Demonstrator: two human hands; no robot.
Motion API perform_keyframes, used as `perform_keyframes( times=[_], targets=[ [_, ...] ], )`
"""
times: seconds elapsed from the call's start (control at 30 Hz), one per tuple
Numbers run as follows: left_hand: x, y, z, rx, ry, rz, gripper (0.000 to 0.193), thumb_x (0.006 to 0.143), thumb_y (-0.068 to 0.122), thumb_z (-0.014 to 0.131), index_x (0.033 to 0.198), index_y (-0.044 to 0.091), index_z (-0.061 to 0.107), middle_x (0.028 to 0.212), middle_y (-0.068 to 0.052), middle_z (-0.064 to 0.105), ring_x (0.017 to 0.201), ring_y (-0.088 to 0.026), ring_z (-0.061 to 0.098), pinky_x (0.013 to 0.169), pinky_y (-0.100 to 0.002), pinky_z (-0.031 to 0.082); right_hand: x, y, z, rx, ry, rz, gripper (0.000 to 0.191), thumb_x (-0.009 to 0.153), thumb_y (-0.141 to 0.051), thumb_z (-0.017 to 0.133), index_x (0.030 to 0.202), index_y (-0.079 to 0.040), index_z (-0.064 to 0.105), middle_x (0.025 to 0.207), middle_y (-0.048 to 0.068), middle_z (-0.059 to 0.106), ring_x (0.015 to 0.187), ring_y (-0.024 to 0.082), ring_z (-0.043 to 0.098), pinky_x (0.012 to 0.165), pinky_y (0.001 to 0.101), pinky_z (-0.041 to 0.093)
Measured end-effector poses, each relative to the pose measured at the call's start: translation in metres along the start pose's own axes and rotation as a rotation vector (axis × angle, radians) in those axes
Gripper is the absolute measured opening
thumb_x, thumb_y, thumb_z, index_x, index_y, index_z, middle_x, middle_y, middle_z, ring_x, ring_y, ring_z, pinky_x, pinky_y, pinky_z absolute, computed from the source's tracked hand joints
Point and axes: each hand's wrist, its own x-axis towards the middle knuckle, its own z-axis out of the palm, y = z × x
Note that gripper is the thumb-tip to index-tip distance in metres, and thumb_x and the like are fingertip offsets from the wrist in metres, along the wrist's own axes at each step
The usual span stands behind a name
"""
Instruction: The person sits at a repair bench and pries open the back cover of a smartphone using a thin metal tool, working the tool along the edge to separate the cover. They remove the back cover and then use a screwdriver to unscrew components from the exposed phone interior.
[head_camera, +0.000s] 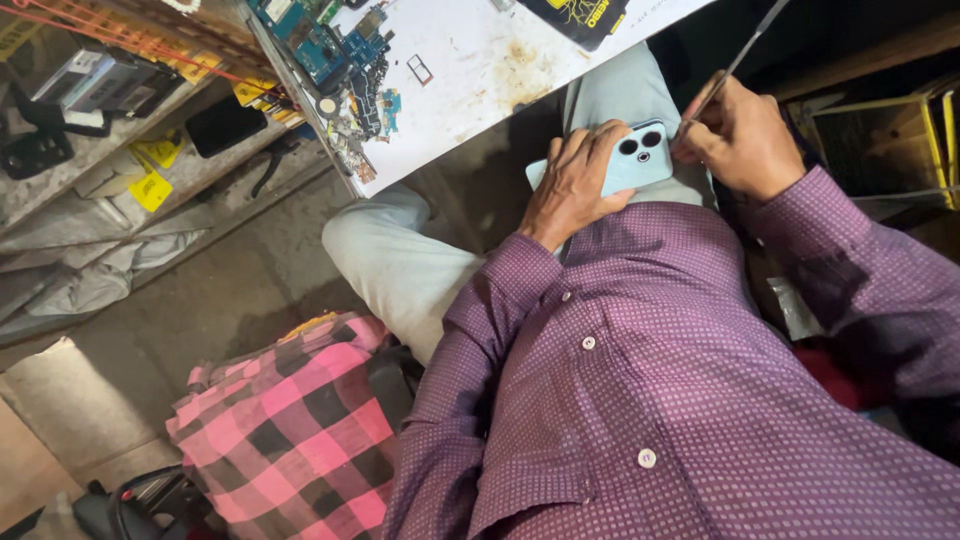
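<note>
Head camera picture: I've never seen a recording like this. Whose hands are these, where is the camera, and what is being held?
The one picture comes from a camera worn on a person's head, looking down their own chest and purple dotted shirt to their lap. There is no machine, only two bare hands. The left hand lies over a light blue phone, back side up with its camera lenses showing, resting on the lap. The right hand grips a thin metal tool whose lower end meets the phone's edge. Ahead is a white worktable with blue circuit boards and small parts. A pink checked cloth lies lower left.
</note>
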Motion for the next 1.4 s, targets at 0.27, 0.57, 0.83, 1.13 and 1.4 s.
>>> perform_keyframes(
  times=[0.27, 0.57, 0.83, 1.13, 1.4],
  targets=[
    [0.003, 0.007, 0.002, 0.006, -0.007, 0.021, 0.085, 0.069, 0.025, 0.089, 0.141, 0.011, 0.045, 0.142, -0.004, 0.054, 0.121, -0.025, 0.056, 0.099, -0.044, 0.042, 0.018, 0.012, -0.009, 0.304, -0.138, 0.185, 0.008, 0.100, 0.003, 0.054, 0.108, 0.004, 0.050, 0.091, 0.018, 0.069, 0.084, 0.027, 0.075, 0.074, 0.0384, 0.066],
    [0.004, 0.017, 0.004, 0.000, -0.021, 0.014, 0.086, 0.069, 0.026, 0.089, 0.141, 0.011, 0.045, 0.142, -0.004, 0.053, 0.120, -0.025, 0.056, 0.100, -0.044, 0.042, 0.015, 0.013, -0.017, 0.328, -0.160, 0.273, 0.007, 0.102, 0.001, 0.054, 0.108, 0.004, 0.051, 0.091, 0.019, 0.068, 0.083, 0.028, 0.075, 0.075, 0.0393, 0.065],
    [0.007, 0.019, 0.006, 0.012, -0.002, 0.013, 0.086, 0.069, 0.027, 0.089, 0.141, 0.010, 0.045, 0.142, -0.004, 0.054, 0.120, -0.025, 0.056, 0.100, -0.044, 0.042, 0.018, 0.009, -0.019, 0.359, -0.158, 0.352, 0.006, 0.103, -0.003, 0.054, 0.106, 0.003, 0.053, 0.089, 0.019, 0.069, 0.080, 0.028, 0.075, 0.074, 0.0388, 0.064],
    [0.004, 0.023, 0.010, -0.004, -0.007, -0.009, 0.089, 0.067, 0.027, 0.090, 0.141, 0.009, 0.043, 0.141, -0.006, 0.055, 0.121, -0.026, 0.057, 0.099, -0.045, 0.042, 0.018, 0.008, -0.022, 0.346, -0.190, 0.402, 0.008, 0.105, -0.005, 0.054, 0.107, 0.003, 0.053, 0.087, 0.020, 0.071, 0.078, 0.028, 0.075, 0.071, 0.0370, 0.064],
    [-0.007, 0.023, 0.017, -0.048, 0.019, -0.025, 0.089, 0.068, 0.027, 0.090, 0.142, 0.009, 0.043, 0.141, -0.007, 0.056, 0.122, -0.028, 0.056, 0.102, -0.048, 0.042, 0.008, 0.022, -0.016, 0.364, -0.144, 0.382, 0.006, 0.103, -0.002, 0.054, 0.107, 0.003, 0.053, 0.087, 0.020, 0.069, 0.077, 0.028, 0.074, 0.070, 0.0384, 0.063]
  ],
)
